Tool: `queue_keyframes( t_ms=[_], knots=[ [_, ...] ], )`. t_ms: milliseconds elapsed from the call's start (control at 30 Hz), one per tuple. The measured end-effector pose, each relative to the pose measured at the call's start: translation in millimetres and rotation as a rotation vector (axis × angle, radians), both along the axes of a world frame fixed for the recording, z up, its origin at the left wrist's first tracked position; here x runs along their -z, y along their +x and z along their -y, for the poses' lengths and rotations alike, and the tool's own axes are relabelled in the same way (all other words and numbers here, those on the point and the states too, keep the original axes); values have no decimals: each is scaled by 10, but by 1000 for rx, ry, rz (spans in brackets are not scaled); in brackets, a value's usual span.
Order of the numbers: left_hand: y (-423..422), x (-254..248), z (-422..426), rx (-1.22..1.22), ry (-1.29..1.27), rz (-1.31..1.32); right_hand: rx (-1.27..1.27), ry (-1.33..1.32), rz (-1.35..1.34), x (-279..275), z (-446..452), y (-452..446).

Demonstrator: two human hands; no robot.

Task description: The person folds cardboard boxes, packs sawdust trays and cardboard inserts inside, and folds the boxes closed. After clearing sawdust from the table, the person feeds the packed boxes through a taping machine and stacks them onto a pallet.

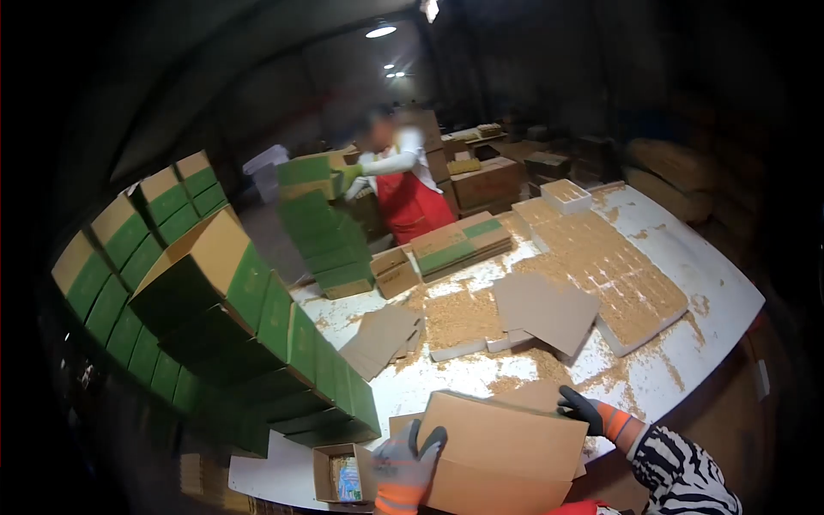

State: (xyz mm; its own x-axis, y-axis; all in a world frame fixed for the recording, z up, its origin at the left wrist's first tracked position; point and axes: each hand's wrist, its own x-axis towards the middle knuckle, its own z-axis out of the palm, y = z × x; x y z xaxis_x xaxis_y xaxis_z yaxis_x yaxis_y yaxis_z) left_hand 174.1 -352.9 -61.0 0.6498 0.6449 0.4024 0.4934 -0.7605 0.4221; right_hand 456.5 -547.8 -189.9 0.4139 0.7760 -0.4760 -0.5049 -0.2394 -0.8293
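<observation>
A brown cardboard box [506, 446] lies tilted at the table's near edge, between my two gloved hands. My left hand [408, 459], in a grey and orange glove, is at its left side, with thumb and fingers apart around the edge. At the box's upper right corner, my right hand [584, 410] holds the edge with dark-gloved fingers bent over it. Behind the box, grey cardboard sheets [549, 311] rest on white trays filled with small tan pieces [463, 322].
Stacked green and tan boxes [296, 343] rise at the left. A small open box [339, 472] holds packets at the near edge. Flattened cartons [459, 245] lie across the white table [712, 292]. Beyond it, a person in a red apron [412, 202] handles a green box [307, 176].
</observation>
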Motion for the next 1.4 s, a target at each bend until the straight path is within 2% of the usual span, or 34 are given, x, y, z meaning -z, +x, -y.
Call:
queue_keyframes(
  t_ms=[33,67,100,133,167,200,233,267,300,333,400,467,500,533,567,600,633,667,733,767,800,833,900,933,967,1033,1100,1167,1200,1267,1300,1333,1367,1400],
  knots=[
    [14,48,-28,63,123,225,-101,78,-179,-109,-43,28],
    [-31,130,-89,127,228,450,-118,202,-120,-258,-50,33],
    [-114,525,-313,49,-29,651,-130,329,-66,-505,-71,6],
    [-195,916,-533,-24,-265,904,-196,259,303,-854,-45,26],
    [-244,1258,-832,-52,-551,1016,-141,235,350,-1029,-37,-134],
    [-393,1625,-1155,-4,-801,863,-167,464,946,-920,-47,-228],
    [-557,1951,-1369,9,-774,508,-159,647,1195,-997,-19,-451],
    [-626,2243,-1463,-67,-454,21,-368,627,1411,-762,-60,-583],
    [-686,1953,-1330,247,-1004,392,-600,457,1553,-542,-51,-771],
    [-573,1632,-1199,211,-1103,441,-829,396,1381,-154,-73,-879],
    [-464,1311,-1000,121,-1003,367,-719,735,1063,-53,37,-967],
    [-394,1190,-857,99,-926,297,-358,719,650,-306,146,-659],
    [-398,1182,-846,26,-911,253,-87,577,636,160,237,-422],
    [-408,1231,-847,-37,-882,200,263,483,617,2,142,-25],
    [-413,1264,-836,-101,-844,139,579,235,506,309,189,413],
    [-435,1294,-814,-158,-793,74,892,95,662,705,222,927],
    [-436,1329,-786,-218,-748,11,1102,-135,678,1161,344,1463],
    [-448,1357,-765,-272,-693,-56,1154,-382,618,1769,509,2008],
    [-470,1410,-725,-344,-605,-158,928,-1015,529,2143,661,2629],
    [-491,1453,-693,-379,-581,-148,867,-1050,554,2235,652,2777],
    [-595,1565,-813,-153,-228,-214,806,-1083,578,2295,598,2885],
    [-753,1725,-1044,74,124,-273,880,-1041,537,2165,514,2932],
    [-788,1712,-1014,89,110,-288,1287,-508,425,2273,431,2893],
    [-628,1551,-836,-127,-245,-227,1462,-222,353,2189,369,2855],
    [-534,1477,-723,-341,-598,-150,1534,-135,181,2087,315,2840],
    [-726,1659,-949,43,111,-325,1553,-103,165,1808,213,2775],
    [-1079,1900,-1274,293,493,-478,1532,-210,259,1931,246,2795],
    [-1385,2159,-1468,375,551,-607,1484,-310,348,2019,370,2789],
    [-1354,2131,-1424,280,279,-471,1424,-399,322,1855,448,2718],
    [-1031,1798,-1150,83,-265,-184,1459,-70,350,2056,901,2716],
    [-826,1617,-995,-18,-538,-29,1542,-34,291,1951,1067,2581],
    [-647,1483,-865,-124,-811,133,1519,74,268,1946,1306,2453],
    [-536,1437,-792,-233,-1085,295,1492,105,272,1588,1431,2223],
    [-479,1438,-772,-263,-1107,336,1465,141,272,1375,1570,2026]
  ],
)
